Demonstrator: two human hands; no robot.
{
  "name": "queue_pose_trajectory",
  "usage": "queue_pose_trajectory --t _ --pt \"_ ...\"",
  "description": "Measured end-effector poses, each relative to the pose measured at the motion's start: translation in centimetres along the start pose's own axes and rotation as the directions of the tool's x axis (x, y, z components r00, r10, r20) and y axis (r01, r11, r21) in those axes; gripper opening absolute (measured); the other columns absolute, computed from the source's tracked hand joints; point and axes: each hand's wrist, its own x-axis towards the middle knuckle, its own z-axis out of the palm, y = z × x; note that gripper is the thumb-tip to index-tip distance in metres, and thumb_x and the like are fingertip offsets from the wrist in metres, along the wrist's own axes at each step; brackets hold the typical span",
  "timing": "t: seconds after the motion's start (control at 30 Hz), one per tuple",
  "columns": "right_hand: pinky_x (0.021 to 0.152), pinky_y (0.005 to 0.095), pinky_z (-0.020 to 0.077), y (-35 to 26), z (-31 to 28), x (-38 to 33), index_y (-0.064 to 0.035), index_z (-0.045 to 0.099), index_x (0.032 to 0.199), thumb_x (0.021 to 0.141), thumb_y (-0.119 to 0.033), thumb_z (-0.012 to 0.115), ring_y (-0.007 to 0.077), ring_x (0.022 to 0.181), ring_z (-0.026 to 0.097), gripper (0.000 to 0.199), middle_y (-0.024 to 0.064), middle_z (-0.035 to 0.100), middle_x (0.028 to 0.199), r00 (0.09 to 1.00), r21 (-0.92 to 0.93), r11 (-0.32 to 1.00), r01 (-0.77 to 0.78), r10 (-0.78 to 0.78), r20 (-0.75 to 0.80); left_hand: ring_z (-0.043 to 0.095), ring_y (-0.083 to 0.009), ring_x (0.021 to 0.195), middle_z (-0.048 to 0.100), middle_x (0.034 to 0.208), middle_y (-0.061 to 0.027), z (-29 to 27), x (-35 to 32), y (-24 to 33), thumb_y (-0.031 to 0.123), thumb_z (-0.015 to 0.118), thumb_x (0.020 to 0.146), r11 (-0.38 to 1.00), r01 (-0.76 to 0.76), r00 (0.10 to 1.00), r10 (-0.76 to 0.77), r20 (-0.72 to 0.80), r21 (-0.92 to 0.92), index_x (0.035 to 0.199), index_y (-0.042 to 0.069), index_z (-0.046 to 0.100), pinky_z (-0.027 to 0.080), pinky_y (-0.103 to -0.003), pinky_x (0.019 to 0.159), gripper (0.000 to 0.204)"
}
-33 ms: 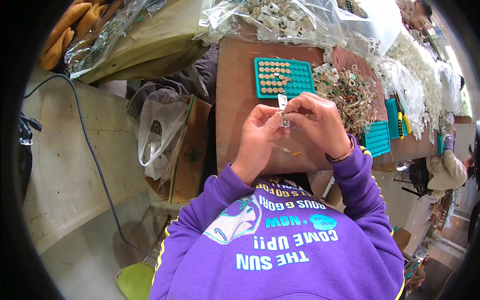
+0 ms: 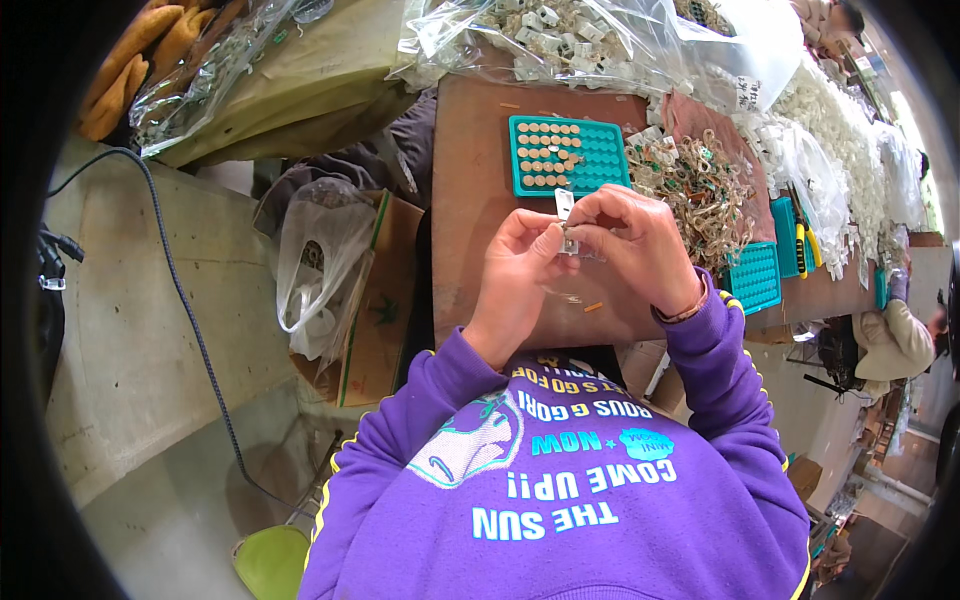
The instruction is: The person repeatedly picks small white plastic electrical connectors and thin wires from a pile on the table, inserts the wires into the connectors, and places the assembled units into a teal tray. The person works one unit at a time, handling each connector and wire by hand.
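Note:
Over the brown table (image 2: 468,240), both hands meet at a small white plastic part (image 2: 565,203) with a dark slot in it. My left hand (image 2: 525,275) pinches its lower end between thumb and fingertips. From the other side, my right hand (image 2: 637,245) closes thumb and forefinger on the same spot; the fingers hide the grip. Thin pale wires (image 2: 566,298) hang below. Just beyond the hands lies a teal tray (image 2: 607,150), its left pockets filled with rows of round tan discs. A tangled heap of wired parts (image 2: 700,185) lies right of the tray.
A second teal tray (image 2: 753,277) sits at the table's right, beside yellow-handled pliers (image 2: 800,250). Clear plastic bags of white parts (image 2: 560,40) line the far edge. At left stand a cardboard box (image 2: 385,310) and a plastic bag (image 2: 318,265). Another person (image 2: 890,340) is at far right.

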Motion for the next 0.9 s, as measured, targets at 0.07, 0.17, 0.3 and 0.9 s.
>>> queue_pose_trajectory --t 0.07,0.17,0.3,0.9 --pt "0.059 0.0311 0.0508 0.1 0.2 0.0 -0.0047 0.069 0.089 0.078 -0.005 0.072 0.0224 0.065 0.063 0.012 0.0079 0.064 0.078 1.0 -0.005 1.0 -0.017 0.017 -0.01 0.064 -0.0137 0.078 0.065 0.096 -0.0063 0.0 0.0 0.0 0.017 0.064 0.096 1.0 -0.001 1.0 0.001 0.002 -0.021 0.102 0.006 0.056 0.054 -0.028 0.071 0.015" --pt "0.062 0.0318 0.0514 0.1 1.2 -0.9 -0.0063 0.071 0.092 0.077 -0.004 0.072 0.0227 0.068 0.064 0.015 0.0066 0.065 0.08 0.986 -0.171 0.981 0.088 -0.11 -0.129 0.063 -0.0134 0.078 0.065 0.096 -0.0063 -0.2 0.1 -0.1 0.016 0.063 0.097 0.994 -0.028 1.0 0.029 0.011 -0.104 0.102 0.006 0.056 0.054 -0.028 0.072 0.014" --pt "0.069 0.0338 0.0522 0.8 3.0 -1.8 -0.0075 0.073 0.098 0.076 -0.003 0.071 0.0243 0.078 0.067 0.023 0.0064 0.069 0.089 0.911 -0.336 0.903 0.268 -0.351 -0.216 0.063 -0.0132 0.078 0.065 0.096 -0.0061 -0.3 0.2 -0.4 0.015 0.061 0.098 0.979 -0.076 0.997 0.078 0.002 -0.191 0.102 0.005 0.056 0.054 -0.027 0.073 0.012" --pt "0.069 0.0239 0.049 0.0 1.0 -3.1 0.0 0.069 0.1 0.086 -0.014 0.073 0.0063 0.077 0.06 0.02 0.0014 0.067 0.086 0.919 0.549 0.783 -0.292 0.389 -0.065 0.061 -0.0102 0.094 0.064 0.106 -0.0013 1.3 -2.2 0.1 0.019 0.059 0.099 0.966 0.215 0.971 -0.195 0.141 -0.145 0.12 0.004 0.057 0.05 -0.026 0.085 0.025"
